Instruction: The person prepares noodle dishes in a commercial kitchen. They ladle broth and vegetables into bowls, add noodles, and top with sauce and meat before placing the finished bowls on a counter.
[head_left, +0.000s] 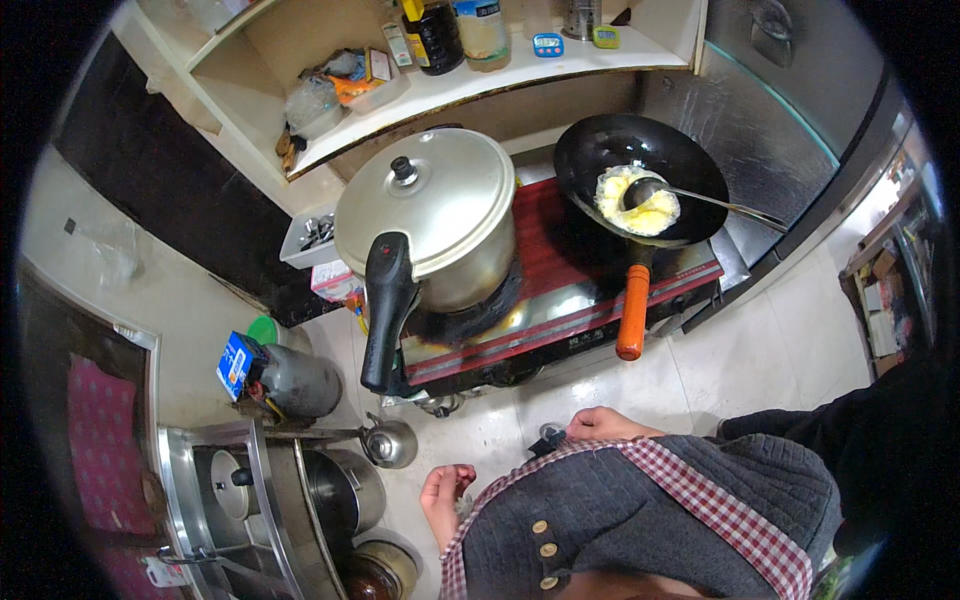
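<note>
My left hand (446, 495) hangs low beside the checked apron (660, 461), fingers curled, and touches no cookware. By the apron's upper edge is my right hand (611, 424), loosely curled and partly hidden; a small dark thing (547, 442) lies near its fingertips, held or not I cannot tell. Both hands are short of the gas stove (540, 292). On its right burner, a black wok (600, 146) with an orange wooden handle (634, 315) holds frying egg (649, 219). A metal ladle (720, 201) rests with its bowl on the egg.
A lidded pressure cooker (465, 217) fills the left burner, its black handle (388, 307) jutting forward. Bottles (435, 37) and timers (548, 45) line the shelf behind. A gas cylinder (304, 379), kettle (391, 442) and metal rack (259, 495) stand at left. Dark cloth (862, 442) is at right.
</note>
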